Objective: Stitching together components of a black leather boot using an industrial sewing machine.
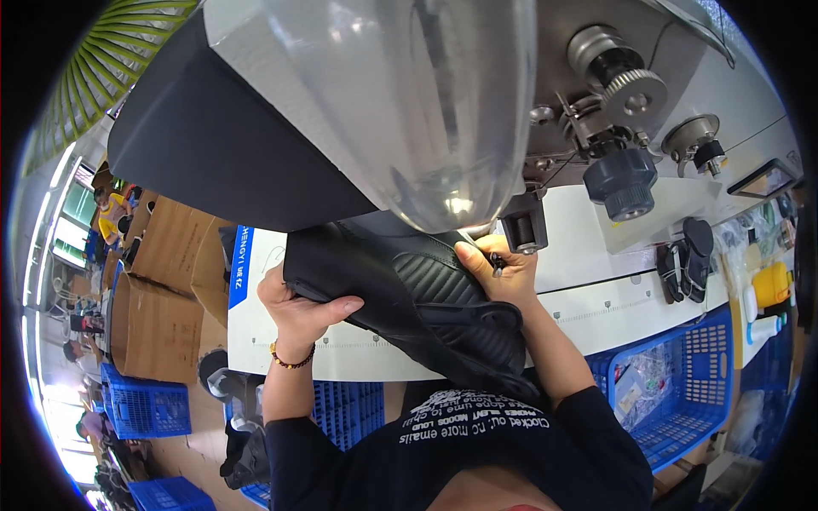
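A black leather-like bag with a ribbed, quilted panel and a strap lies under the head of a sewing machine. My left hand is closed on its left edge, thumb on top and fingers hidden beneath. At the bag's far right edge, beside the presser area, my right hand is closed with its thumb on the material. A small dark-ended tool pokes out between those fingers; its kind is unclear. The needle is hidden behind the clear cover.
The white machine table carries a printed ruler and a black strap bundle at right. Blue plastic baskets stand below the table, and cardboard boxes at left. Thread tension knobs project at upper right. Other people work far left.
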A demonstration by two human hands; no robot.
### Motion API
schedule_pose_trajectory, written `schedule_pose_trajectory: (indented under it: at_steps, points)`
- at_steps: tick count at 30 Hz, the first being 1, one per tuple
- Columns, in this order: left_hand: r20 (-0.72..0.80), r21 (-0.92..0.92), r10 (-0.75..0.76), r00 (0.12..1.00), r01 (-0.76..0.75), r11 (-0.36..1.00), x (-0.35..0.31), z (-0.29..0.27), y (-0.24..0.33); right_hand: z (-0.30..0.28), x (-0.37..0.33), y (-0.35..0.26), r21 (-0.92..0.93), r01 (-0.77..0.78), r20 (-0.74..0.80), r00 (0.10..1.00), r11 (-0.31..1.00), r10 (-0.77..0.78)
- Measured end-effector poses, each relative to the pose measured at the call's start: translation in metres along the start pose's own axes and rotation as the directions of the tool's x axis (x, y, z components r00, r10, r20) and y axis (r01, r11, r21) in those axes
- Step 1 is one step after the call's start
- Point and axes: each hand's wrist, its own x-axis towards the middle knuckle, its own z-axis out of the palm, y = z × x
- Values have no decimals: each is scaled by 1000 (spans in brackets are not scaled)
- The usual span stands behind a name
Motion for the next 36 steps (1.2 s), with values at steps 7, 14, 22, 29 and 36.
schedule_pose_trajectory:
  at_steps: [7,14,22,29,36]
  points:
    - [-4,-23,-41,999,41,999,1,-7,-5,4,0,-4,-51,7,-3,1000,999,-7]
    - [6,18,-47,999,47,999,2,-10,-4,4,0,-5,-93,-15,6,1000,996,15]
    - [-76,279,-53,996,72,958,-4,-5,-2,6,3,-8,-143,-34,-40,999,989,29]
    - [477,613,-11,879,-323,721,-33,74,38,-6,9,-21,-207,-98,100,988,974,121]
    - [50,-55,213,976,-210,976,-33,65,-7,-13,4,-19,-179,-139,283,941,974,186]
